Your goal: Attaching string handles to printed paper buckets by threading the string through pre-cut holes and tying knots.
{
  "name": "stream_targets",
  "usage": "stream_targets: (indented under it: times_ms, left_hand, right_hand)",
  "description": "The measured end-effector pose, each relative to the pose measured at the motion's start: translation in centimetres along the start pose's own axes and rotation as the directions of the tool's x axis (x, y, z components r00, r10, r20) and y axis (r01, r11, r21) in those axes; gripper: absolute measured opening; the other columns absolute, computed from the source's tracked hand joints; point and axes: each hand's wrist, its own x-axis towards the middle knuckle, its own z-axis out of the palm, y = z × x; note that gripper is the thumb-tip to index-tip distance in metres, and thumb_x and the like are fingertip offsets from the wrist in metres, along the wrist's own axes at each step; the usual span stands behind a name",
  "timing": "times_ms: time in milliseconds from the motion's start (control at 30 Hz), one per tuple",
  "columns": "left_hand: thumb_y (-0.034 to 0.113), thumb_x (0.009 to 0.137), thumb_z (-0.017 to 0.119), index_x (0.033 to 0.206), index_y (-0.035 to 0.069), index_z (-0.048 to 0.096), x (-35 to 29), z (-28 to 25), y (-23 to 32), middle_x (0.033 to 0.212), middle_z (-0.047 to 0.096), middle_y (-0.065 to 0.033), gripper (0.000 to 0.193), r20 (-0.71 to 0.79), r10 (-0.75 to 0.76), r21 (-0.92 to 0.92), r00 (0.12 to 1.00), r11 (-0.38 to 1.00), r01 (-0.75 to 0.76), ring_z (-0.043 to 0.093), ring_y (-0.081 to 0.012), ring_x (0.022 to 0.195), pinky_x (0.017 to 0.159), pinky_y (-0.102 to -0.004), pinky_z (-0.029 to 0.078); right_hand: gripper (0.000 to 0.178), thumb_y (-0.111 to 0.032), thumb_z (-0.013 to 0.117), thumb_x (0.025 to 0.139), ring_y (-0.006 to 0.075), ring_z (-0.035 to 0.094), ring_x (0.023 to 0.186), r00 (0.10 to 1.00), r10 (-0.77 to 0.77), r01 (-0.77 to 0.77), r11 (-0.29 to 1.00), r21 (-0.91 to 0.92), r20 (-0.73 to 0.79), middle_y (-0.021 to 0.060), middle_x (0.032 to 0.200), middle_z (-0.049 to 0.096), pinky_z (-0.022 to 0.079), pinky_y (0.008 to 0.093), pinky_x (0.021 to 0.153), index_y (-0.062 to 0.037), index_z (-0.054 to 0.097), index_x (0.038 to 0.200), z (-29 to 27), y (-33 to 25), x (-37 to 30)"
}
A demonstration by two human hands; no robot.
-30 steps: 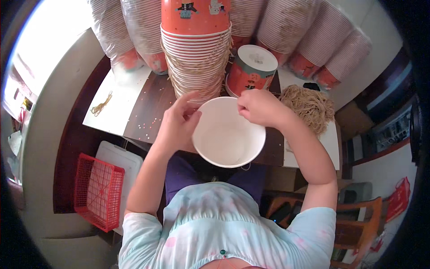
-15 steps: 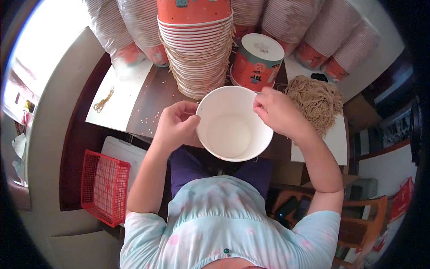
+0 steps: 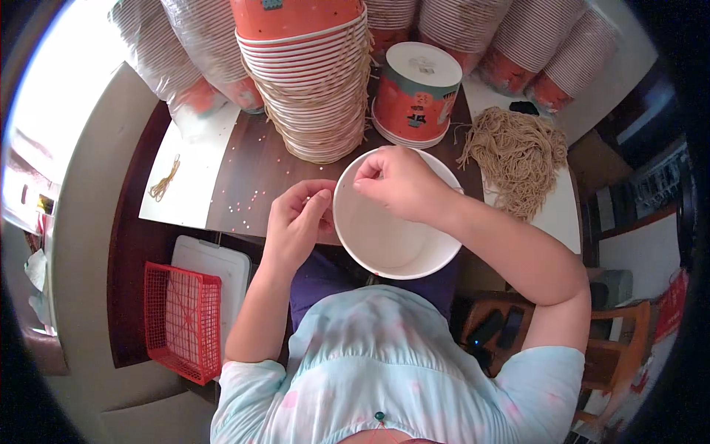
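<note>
Worktop [image 3: 248, 159] of dark wood and white panels beneath plastic-wrapped tub stacks [image 3: 543, 44]; both hands at an open white-lined tub [image 3: 381, 240].
Clock positions are taken from the white-lined tub, which lies at the near edge, mouth toward the viewer. The left hand [image 3: 294, 226] stands at its rim near 9 o'clock, fingers curled with the thumb drawn close; the right hand [image 3: 399, 181] arches over the mouth toward 11 o'clock, fingers bunched. Whether either grips anything cannot be told. Tall cord-draped stack [image 3: 310, 96], 11 o'clock; inverted orange tub [image 3: 418, 107], between 12 and 1; tan cord heap [image 3: 518, 159], 2 o'clock; red basket [image 3: 183, 318], 8 o'clock.
</note>
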Motion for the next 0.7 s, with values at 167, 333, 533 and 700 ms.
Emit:
stream_targets:
  times_ms: [167, 333, 533, 700]
  left_hand:
    - [0.012, 0.094, 0.050, 0.106, -0.005, 0.060, 0.6, -0.1, 0.2, 0.079, 0.064, -0.0021, 0.022, 0.057, 0.008, 0.007, 0.998, 1.000, -0.008, 0.059, -0.0062, 0.068, 0.058, -0.0191, 0.047]
    - [0.011, 0.094, 0.050, 0.106, -0.004, 0.061, 0.9, -0.1, 0.0, 0.080, 0.064, -0.0025, 0.022, 0.053, 0.007, 0.092, 0.999, 0.996, -0.012, 0.059, -0.0063, 0.068, 0.059, -0.0195, 0.048]
    - [0.010, 0.094, 0.050, 0.108, -0.004, 0.061, 1.0, 0.0, 0.2, 0.083, 0.064, -0.0038, 0.022, 0.077, 0.016, 0.135, 0.997, 0.990, -0.027, 0.060, -0.0069, 0.072, 0.062, -0.0207, 0.050]
    - [0.008, 0.092, 0.053, 0.108, -0.006, 0.061, 1.1, -0.3, 0.2, 0.084, 0.065, -0.0047, 0.022, 0.138, 0.028, 0.159, 0.990, 0.986, -0.050, 0.060, -0.0072, 0.074, 0.064, -0.0216, 0.050]
  right_hand:
    - [0.014, -0.012, 0.064, 0.079, 0.0094, 0.056, 0.062, 0.999, -0.032, 0.029, 0.998, -0.050, -0.042, 0.0050, 0.069, 0.063, 0.046, 0.0280, 0.055, 0.0022, 0.064, 0.077, 0.3, 0.6, 0.1]
    - [0.014, -0.012, 0.064, 0.078, 0.0094, 0.056, 0.061, 0.998, -0.032, 0.028, 0.998, -0.056, -0.063, 0.0050, 0.068, 0.063, 0.046, 0.0282, 0.055, 0.0020, 0.064, 0.077, 0.7, 0.7, 0.3]
    - [0.014, -0.012, 0.064, 0.078, 0.0117, 0.058, 0.061, 0.993, -0.058, 0.045, 0.991, -0.124, -0.100, 0.0080, 0.067, 0.064, 0.046, 0.0297, 0.056, 0.0018, 0.065, 0.078, 1.0, 0.8, 0.5]
    - [0.014, -0.012, 0.064, 0.079, 0.0116, 0.058, 0.062, 0.996, -0.069, 0.062, 0.992, -0.114, -0.058, 0.0080, 0.068, 0.064, 0.046, 0.0297, 0.057, 0.0012, 0.066, 0.079, 1.4, 1.0, 0.6]
